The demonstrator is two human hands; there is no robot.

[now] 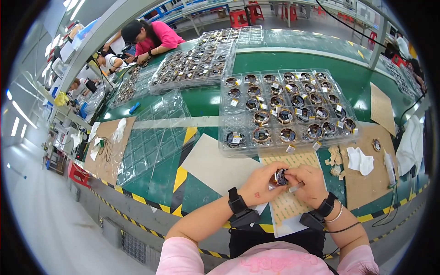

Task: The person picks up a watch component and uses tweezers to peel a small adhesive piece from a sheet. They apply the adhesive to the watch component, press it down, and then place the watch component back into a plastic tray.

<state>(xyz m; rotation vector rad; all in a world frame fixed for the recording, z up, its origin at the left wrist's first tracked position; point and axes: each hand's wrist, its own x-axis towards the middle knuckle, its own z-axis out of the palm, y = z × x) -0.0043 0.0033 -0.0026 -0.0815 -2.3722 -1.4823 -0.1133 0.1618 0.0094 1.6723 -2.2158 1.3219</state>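
Observation:
My left hand and my right hand meet over a sheet of small tan stickers at the table's near edge. Between their fingertips they pinch one small round dark part with a metal ring. My right hand also holds a thin light-coloured tool. Just beyond the hands lies a clear plastic tray holding several of the same round parts, each with a small white tag. Both wrists wear black bands.
An empty clear tray lies to the left, more filled trays farther back. A white sheet lies on the green table. Cardboard with a white cloth sits to the right. Other people work at the far left.

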